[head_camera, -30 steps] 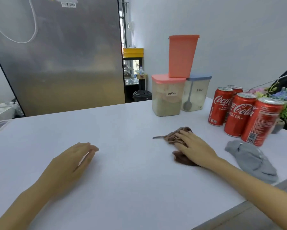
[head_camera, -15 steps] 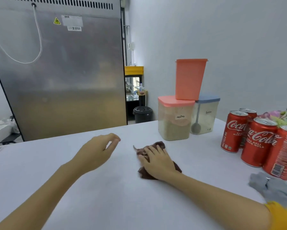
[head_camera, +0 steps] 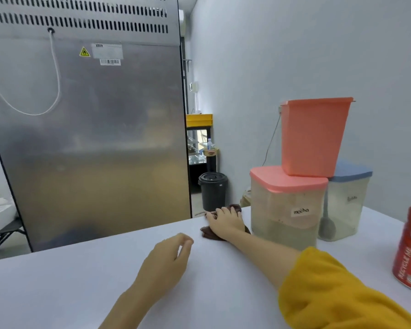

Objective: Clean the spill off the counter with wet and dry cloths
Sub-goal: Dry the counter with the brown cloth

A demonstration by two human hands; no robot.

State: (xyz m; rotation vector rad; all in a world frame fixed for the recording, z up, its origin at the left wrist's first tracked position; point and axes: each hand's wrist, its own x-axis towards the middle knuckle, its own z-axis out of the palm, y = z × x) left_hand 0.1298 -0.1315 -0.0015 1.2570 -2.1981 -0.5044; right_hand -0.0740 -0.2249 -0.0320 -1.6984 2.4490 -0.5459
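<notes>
The brown cloth point(head_camera: 223, 230) lies just right of the frame's centre, at the far edge of the white counter point(head_camera: 80, 281), bunched under the right hand point(head_camera: 225, 223). That hand presses down on it with fingers spread and nearly straight, the palm flat over the middle of the cloth, so only a dark corner at its lower left and a fold above the fingertips show. The cloth's long axis runs roughly from lower left to upper right, along the line of the forearm, which enters from the lower right in a yellow sleeve point(head_camera: 330, 293). Immediately to the right, just beside the wrist, stands the container labelled mocha point(head_camera: 287, 207) with a pink tub point(head_camera: 315, 136) stacked on its lid. The left hand point(head_camera: 166, 260) sits lower and left of centre, fingers loosely curled with the thumb near the fingertips, holding nothing; whether it touches the counter I cannot tell. No spill is visible on the white surface. With the edge ahead and the container to the right, the only free direction for a wiping stroke looks to be back toward the lower left, into the open counter between the 2 hands.
</notes>
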